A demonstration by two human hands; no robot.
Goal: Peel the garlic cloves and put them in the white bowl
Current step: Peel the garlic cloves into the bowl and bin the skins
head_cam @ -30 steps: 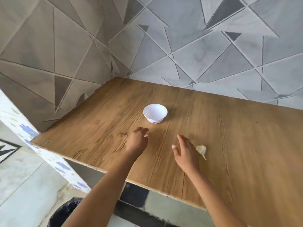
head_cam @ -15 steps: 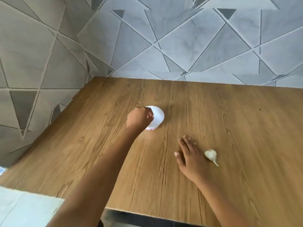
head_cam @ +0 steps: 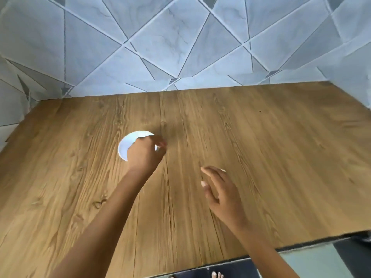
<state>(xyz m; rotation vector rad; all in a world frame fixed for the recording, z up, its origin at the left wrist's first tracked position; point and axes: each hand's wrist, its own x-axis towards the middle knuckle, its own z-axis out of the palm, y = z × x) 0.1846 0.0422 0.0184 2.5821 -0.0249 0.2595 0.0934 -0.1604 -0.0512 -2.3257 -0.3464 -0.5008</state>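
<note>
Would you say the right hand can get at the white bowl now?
Probably not cleanly: the left hand covers much of the white bowl, though only bare table separates the right hand from it.

your bowl [head_cam: 128, 145] is plain white. the table top [head_cam: 261, 157] under it is warm brown with dark wood-grain streaks. the far wall [head_cam: 160, 47] is pale grey-blue marbled tile, cut by thin lines into triangles, some dark grey. a whitish speck [head_cam: 223, 170] right of centre may be garlic.

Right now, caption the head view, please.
Left hand curled over the white bowl; right hand open over the wooden table.
</note>
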